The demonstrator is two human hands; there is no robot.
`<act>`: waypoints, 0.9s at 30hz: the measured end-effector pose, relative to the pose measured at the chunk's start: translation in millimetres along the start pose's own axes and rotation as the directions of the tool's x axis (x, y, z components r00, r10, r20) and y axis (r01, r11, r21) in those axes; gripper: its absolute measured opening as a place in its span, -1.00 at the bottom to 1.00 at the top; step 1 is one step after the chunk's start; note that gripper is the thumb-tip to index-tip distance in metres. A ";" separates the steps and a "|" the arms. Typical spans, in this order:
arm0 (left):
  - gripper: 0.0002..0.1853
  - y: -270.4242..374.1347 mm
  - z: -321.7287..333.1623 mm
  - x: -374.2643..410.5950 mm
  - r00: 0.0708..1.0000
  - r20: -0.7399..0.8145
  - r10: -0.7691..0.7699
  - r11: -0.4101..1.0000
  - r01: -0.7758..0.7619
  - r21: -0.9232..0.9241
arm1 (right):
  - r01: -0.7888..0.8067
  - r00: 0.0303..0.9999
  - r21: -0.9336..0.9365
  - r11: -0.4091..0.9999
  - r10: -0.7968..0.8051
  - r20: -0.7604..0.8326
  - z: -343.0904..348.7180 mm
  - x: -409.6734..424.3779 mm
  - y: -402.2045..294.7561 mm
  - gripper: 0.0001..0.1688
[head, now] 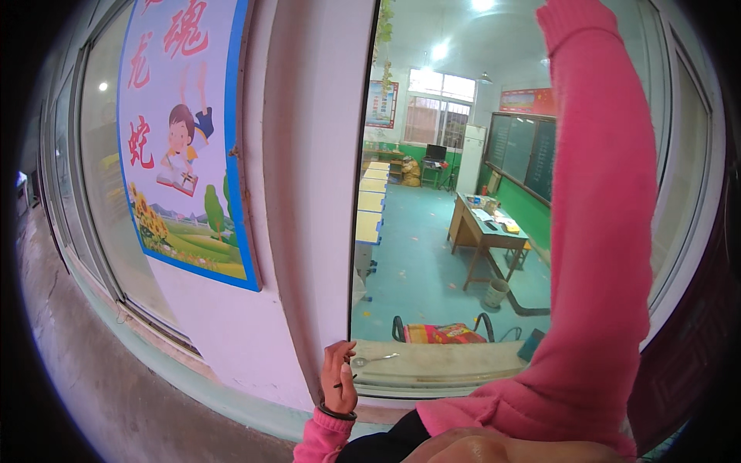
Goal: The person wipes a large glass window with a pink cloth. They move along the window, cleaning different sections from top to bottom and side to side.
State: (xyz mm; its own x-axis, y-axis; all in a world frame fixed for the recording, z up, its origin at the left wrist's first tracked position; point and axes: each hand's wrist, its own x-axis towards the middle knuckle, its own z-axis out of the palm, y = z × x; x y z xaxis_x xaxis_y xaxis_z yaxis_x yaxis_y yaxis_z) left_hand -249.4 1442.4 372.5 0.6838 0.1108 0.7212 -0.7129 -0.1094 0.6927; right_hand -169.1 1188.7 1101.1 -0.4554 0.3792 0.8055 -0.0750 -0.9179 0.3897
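Note:
My left hand [338,375] is at the lower left corner of the window glass [417,278], against the edge of the pale wall [310,173]. Its fingers are bent. A thin dark strip [346,382] crosses them, and I cannot tell whether it is held or worn. A dark bangle [337,412] circles the wrist below a pink cuff. My right arm reaches up in front of the glass in a pink sleeve [602,202]; its hand is beyond the top of the view. A metal spoon [375,359] lies on the inner sill [440,356], behind the glass.
A blue-edged poster [191,231] with writing hangs on the wall to the left. Inside the room are a wooden desk [489,231] with papers, a bucket [496,293], a chair with a red and yellow cover [446,333] and a blackboard [518,144]. Concrete ground [116,359] runs along the wall.

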 end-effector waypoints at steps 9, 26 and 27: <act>-0.56 1.9 -22.2 -6.2 0.997 0.060 0.052 0.998 -0.050 -0.029 | 0.056 0.982 0.308 0.950 -0.108 0.153 -21.7 -27.8 -169.9 -0.60; -0.55 -21.0 -27.2 3.8 0.973 0.185 0.140 0.988 -0.125 -0.091 | 0.063 0.997 -0.102 0.993 -0.059 0.041 -212.1 -225.8 -18.4 -0.73; -0.55 -21.0 -23.3 4.1 0.970 0.195 0.145 0.987 -0.127 -0.101 | -0.045 0.999 -0.282 0.958 0.049 0.009 -213.7 -231.6 39.4 -0.60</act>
State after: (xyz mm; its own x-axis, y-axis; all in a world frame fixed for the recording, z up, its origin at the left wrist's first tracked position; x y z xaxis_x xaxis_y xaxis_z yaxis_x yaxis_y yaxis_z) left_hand -235.3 1468.2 360.8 0.5906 -0.1008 0.8007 -0.8059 -0.0217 0.5917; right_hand -256.1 1039.8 834.6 -0.4503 0.3344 0.8279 -0.3018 -0.9297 0.2113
